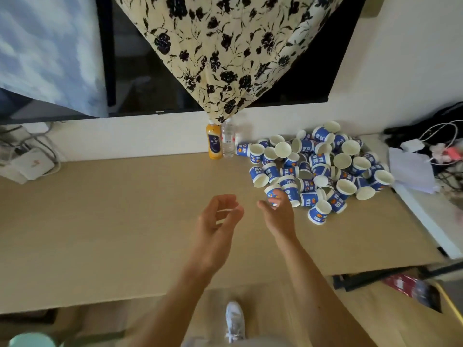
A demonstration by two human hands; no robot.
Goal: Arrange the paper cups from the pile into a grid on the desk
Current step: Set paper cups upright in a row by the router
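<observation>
So, right hand (pixel 276 209): out at the near-left edge of the pile, thumb and fingers either side of one cup (pixel 271 193); too blurred to call whether it's clamped.
Left hand (pixel 220 216): hovering just beside the right, fingers loosely curled, holding nothing.
Pile (pixel 323 166): heaped on the right of the desk (pixel 112 221), cups tipped every which way, no grid begun.
Key relation: that cup lies just beyond the right palm, away from the person, and its axis is hard to read. The right hand is clearly nearer, and bare desk lies to its left.
</observation>
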